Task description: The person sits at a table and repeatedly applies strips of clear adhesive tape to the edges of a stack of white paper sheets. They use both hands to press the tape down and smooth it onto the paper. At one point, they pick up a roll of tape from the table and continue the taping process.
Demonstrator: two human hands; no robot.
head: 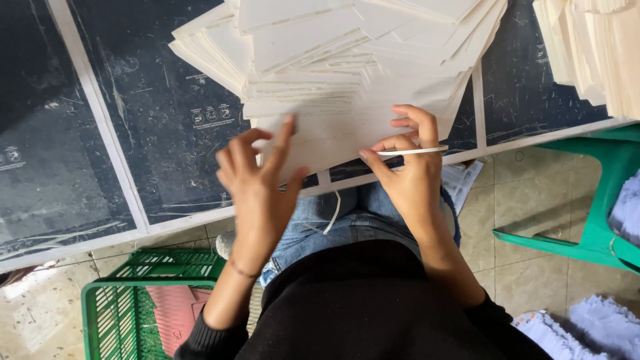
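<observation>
- Two hands work at a dark, scratched counter with white strips.
- The left hand is spread on a white sheet under the paper pile.
- The right hand pinches a thin white strip.
- A green basket sits on the tile floor.

Two hands, one green crate, one green chair.

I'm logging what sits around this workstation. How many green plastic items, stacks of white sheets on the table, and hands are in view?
Green plastic items: 2, a crate and a chair
White sheet stacks on the table: 2, centre and right
Hands: 2, left hand and right hand
Total: 6
</observation>
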